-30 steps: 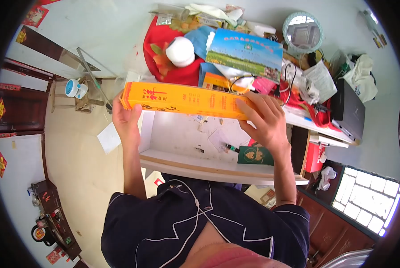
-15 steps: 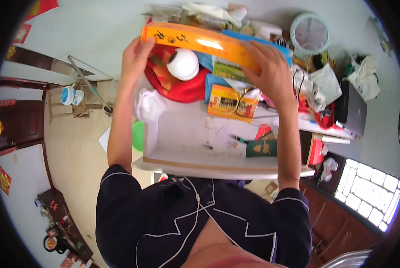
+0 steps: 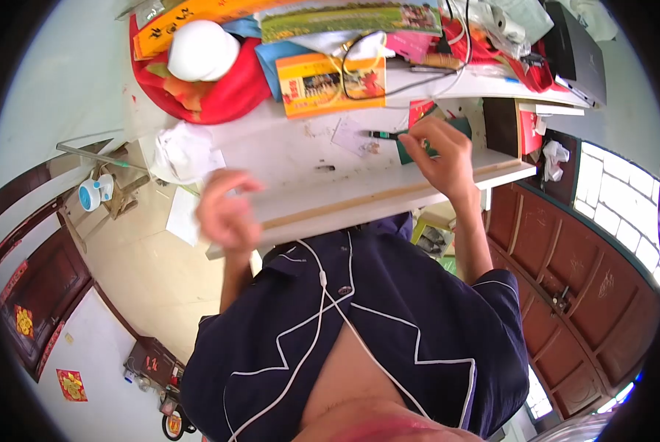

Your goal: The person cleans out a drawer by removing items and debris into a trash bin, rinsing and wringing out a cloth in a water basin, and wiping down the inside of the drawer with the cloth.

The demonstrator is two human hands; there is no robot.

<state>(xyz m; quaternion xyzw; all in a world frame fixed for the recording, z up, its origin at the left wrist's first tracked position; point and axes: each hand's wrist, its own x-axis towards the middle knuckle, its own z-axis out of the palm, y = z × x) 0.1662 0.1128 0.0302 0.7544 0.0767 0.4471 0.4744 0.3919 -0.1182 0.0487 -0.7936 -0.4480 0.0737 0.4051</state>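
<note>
Nearest the wearer, the left hand (image 3: 230, 210) is blurred at the front left corner of the drawer (image 3: 293, 163); whether it grips anything cannot be told. The right hand (image 3: 442, 151), thumb parted from loosely bent fingers, shows nothing held over the green booklet (image 3: 461, 128) at the drawer's right end; contact cannot be confirmed. A pen (image 3: 380, 135) lies beside the booklet. Any grip there is best taken by the booklet's edge, clear of the pen. Beyond, the orange box (image 3: 197, 15) rests near the far left corner of the bench (image 3: 407, 79).
</note>
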